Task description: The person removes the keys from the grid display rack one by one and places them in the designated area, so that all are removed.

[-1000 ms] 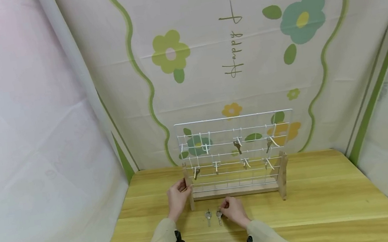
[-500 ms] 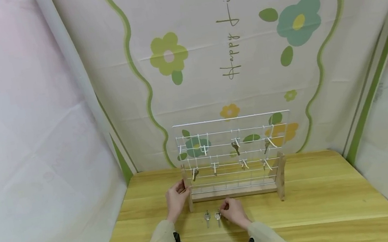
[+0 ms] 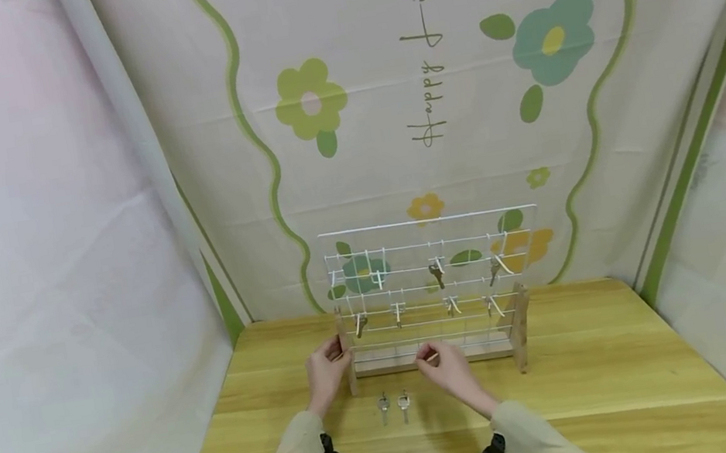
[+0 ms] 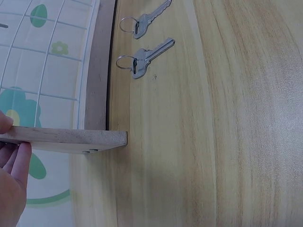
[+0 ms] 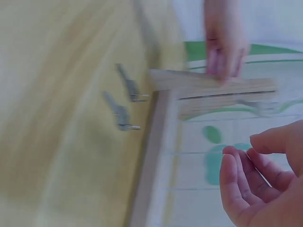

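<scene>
A key rack stands on the table, made of a white wire grid with hooks between wooden posts. My left hand (image 3: 327, 379) grips its left wooden post (image 4: 80, 135), thumb on one face and fingers on the other. My right hand (image 3: 451, 371) is in front of the rack's wooden base (image 3: 384, 366), fingers loosely bent. In the right wrist view a gap shows between thumb and fingertips (image 5: 229, 163), with nothing held. Two silver keys with small rings lie side by side before the rack: the left key (image 3: 383, 406) and the right key (image 3: 403, 403).
Several keys hang on the rack's hooks, among them an upper middle key (image 3: 437, 276), an upper right key (image 3: 494, 272) and a lower left key (image 3: 362, 327). A flower-printed cloth (image 3: 366, 155) rises behind the wooden table (image 3: 604, 378).
My right hand has left the right-hand key and moved up and right towards the rack's base. Both keys stay on the table. My left hand keeps its grip on the post.
</scene>
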Motion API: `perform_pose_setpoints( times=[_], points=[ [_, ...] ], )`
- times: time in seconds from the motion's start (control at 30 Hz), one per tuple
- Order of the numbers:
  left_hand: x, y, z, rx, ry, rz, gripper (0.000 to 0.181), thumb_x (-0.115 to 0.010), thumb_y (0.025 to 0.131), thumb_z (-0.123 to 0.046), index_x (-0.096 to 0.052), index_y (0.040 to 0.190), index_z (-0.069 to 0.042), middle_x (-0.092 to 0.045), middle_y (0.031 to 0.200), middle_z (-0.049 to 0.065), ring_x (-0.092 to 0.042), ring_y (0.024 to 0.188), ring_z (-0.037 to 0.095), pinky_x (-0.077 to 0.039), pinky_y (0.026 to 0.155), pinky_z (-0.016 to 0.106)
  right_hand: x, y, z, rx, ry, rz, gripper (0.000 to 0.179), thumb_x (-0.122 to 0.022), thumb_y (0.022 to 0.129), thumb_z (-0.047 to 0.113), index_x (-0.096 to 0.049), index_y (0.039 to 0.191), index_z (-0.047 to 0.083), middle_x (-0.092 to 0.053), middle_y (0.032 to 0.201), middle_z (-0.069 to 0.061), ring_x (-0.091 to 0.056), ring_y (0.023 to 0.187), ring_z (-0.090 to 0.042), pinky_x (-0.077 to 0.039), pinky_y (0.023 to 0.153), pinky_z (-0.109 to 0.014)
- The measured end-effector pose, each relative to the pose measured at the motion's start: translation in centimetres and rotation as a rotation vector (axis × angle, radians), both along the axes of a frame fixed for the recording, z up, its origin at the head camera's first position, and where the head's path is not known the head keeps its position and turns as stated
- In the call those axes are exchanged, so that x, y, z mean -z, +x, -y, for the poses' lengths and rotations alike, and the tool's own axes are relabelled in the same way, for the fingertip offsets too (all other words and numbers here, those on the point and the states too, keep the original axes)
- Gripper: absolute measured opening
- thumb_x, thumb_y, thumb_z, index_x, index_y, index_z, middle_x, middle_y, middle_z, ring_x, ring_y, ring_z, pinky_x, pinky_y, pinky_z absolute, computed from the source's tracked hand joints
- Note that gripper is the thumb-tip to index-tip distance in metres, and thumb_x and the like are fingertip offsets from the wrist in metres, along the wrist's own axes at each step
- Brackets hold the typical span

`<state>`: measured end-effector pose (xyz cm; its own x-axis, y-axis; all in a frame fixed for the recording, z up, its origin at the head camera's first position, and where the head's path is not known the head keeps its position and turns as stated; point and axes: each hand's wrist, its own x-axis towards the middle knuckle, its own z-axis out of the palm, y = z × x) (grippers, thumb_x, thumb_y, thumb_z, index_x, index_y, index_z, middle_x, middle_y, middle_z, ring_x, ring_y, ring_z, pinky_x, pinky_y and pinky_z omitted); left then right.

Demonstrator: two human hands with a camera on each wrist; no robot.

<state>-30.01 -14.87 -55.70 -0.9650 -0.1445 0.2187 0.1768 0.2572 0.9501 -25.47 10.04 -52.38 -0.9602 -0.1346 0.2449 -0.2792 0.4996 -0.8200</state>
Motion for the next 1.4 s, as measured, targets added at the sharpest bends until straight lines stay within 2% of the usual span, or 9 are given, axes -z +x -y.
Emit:
perform_pose_setpoints(
  times=[0.27, 0.47, 0.63, 0.8, 0.97, 1.17, 1.4],
  points=[
    [-0.3, 0.0, -0.2, 0.01, 0.014, -0.003, 0.04, -0.07, 0.086, 0.005, -0.062, 0.124, 0.013, -0.064, 0.12, 0.035, -0.066, 0.111, 0.045, -0.063, 0.087, 0.034, -5.6, 1.0, -2.0, 0.055, -0.01, -0.005, 0.006, -0.071, 0.091, 0.016, -0.069, 0.093, 0.011, -0.071, 0.09, -0.003, -0.068, 0.079, -0.014, -0.055, 0.062, -0.018],
    [-0.1, -0.1, 0.0, -0.008, 0.006, -0.002, 0.04, -0.07, 0.086, 0.006, -0.061, 0.124, 0.014, -0.064, 0.12, 0.035, -0.066, 0.112, 0.046, -0.063, 0.086, 0.033, -8.5, 0.8, -3.3, 0.077, -0.033, -0.164, 0.004, -0.069, 0.092, 0.01, -0.069, 0.094, 0.007, -0.072, 0.091, -0.009, -0.07, 0.078, -0.016, -0.059, 0.067, -0.018],
    [-0.1, 0.0, 0.1, -0.005, 0.003, 0.011, 0.04, -0.07, 0.087, 0.004, -0.062, 0.125, 0.011, -0.064, 0.122, 0.034, -0.066, 0.112, 0.044, -0.063, 0.087, 0.031, -10.4, 0.3, -4.1, 0.111, -0.032, -0.273, 0.006, -0.068, 0.092, 0.008, -0.069, 0.097, 0.004, -0.073, 0.092, -0.013, -0.071, 0.078, -0.02, -0.059, 0.065, -0.015],
    [-0.1, 0.1, 0.1, 0.005, 0.007, 0.01, 0.04, -0.07, 0.087, 0.004, -0.061, 0.126, 0.011, -0.064, 0.122, 0.034, -0.066, 0.113, 0.044, -0.062, 0.087, 0.03, -11.7, -0.5, -4.7, 0.152, -0.016, -0.33, 0.01, -0.068, 0.093, 0.009, -0.069, 0.1, 0.003, -0.073, 0.096, -0.012, -0.07, 0.081, -0.023, -0.057, 0.065, -0.015],
    [-0.2, 0.1, 0.0, 0.008, 0.019, 0.013, 0.041, -0.069, 0.087, 0.005, -0.06, 0.126, 0.012, -0.063, 0.123, 0.035, -0.064, 0.114, 0.046, -0.062, 0.087, 0.031, -12.6, -1.5, -4.3, 0.185, 0.008, -0.393, 0.01, -0.066, 0.093, 0.008, -0.069, 0.101, 0.002, -0.073, 0.097, -0.014, -0.071, 0.081, -0.025, -0.063, 0.068, -0.026],
    [-0.3, 0.1, 0.0, 0.002, 0.031, 0.016, 0.041, -0.069, 0.087, 0.005, -0.06, 0.126, 0.013, -0.062, 0.123, 0.036, -0.064, 0.115, 0.047, -0.062, 0.088, 0.031, -12.8, -2.7, -3.7, 0.202, 0.04, -0.453, 0.012, -0.064, 0.091, 0.0, -0.068, 0.102, -0.001, -0.071, 0.099, -0.017, -0.071, 0.08, -0.027, -0.064, 0.069, -0.038],
    [-0.3, 0.2, -0.1, 0.006, 0.031, 0.016, 0.041, -0.069, 0.087, 0.006, -0.06, 0.127, 0.013, -0.063, 0.123, 0.035, -0.063, 0.115, 0.047, -0.063, 0.087, 0.031, -12.8, -3.6, -3.4, 0.214, 0.026, -0.484, 0.019, -0.066, 0.086, -0.007, -0.067, 0.104, -0.002, -0.072, 0.099, -0.018, -0.072, 0.078, -0.029, -0.065, 0.068, -0.038]
  ],
)
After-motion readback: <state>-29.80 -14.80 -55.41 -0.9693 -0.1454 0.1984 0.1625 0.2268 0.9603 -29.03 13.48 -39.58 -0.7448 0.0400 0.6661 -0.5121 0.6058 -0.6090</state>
